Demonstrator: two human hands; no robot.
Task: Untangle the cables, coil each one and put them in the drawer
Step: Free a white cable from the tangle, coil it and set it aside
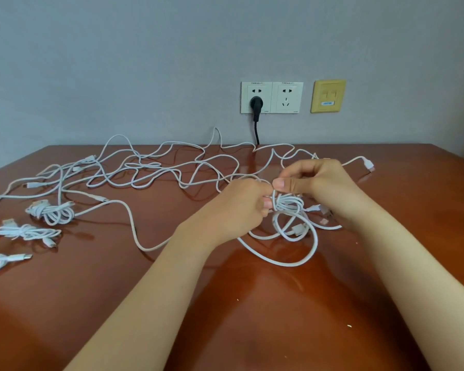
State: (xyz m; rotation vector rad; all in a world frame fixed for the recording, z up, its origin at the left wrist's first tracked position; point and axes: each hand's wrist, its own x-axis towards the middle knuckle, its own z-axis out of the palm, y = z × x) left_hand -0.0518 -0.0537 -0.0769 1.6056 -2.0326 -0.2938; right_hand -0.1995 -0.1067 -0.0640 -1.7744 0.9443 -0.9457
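A half-wound bundle of white cable hangs between my hands above the brown table. My left hand grips its left side with curled fingers. My right hand pinches the cable at the top of the bundle between thumb and fingers. Loose loops from it lie on the table below. A tangle of white cables spreads across the far half of the table. Three coiled white cables lie at the left: one, a second and a third at the edge. No drawer is in view.
A grey wall stands behind the table with a double socket, a black plug whose cord drops behind the table, and a yellow data outlet. A white connector lies at the far right.
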